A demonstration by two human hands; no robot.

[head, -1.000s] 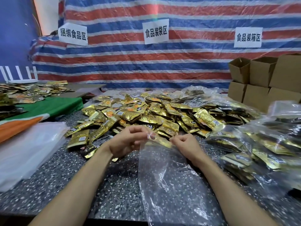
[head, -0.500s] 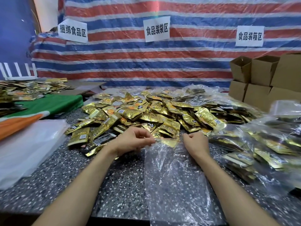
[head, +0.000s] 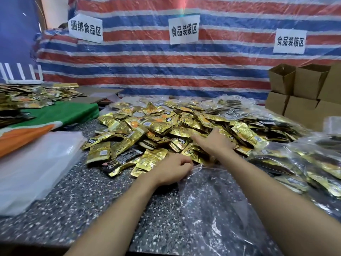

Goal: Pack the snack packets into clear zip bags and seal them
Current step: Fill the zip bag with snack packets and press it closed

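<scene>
I am pinching the left corner of the zip bag's [head: 212, 209] mouth with my left hand [head: 171, 171], fingers curled in on the rim and lifting that lip a little off the desk [head: 83, 191]. The zip bag is lying flat, its long axis running straight away from me: closed end toward my body, mouth at the far end.

The heap of snack packets [head: 166, 126] is lying just beyond the bag's mouth, and its nearest gold packets are sitting right up against the rim. So what I am after is lying directly past the opening, in line with the bag's length, not off to either side of it.

My right hand [head: 216, 142] is reaching beyond the mouth and slightly to the right of it, palm down on the heap with the thumb sticking out to the left. The fingers are hiding past my knuckles, so I cannot tell whether they are closing on a packet or only resting on top.

That hand is the nearer one to the packets, and the left is the one at the mouth, so I am judging the coming move as a short draw straight back toward the bag's opening, along its long axis. The packets are lying at all angles, so I am expecting to turn each one lengthwise to the bag. The lip looks raised only at my corner, so a packet coming in low on the right side may be catching on the rim.
</scene>
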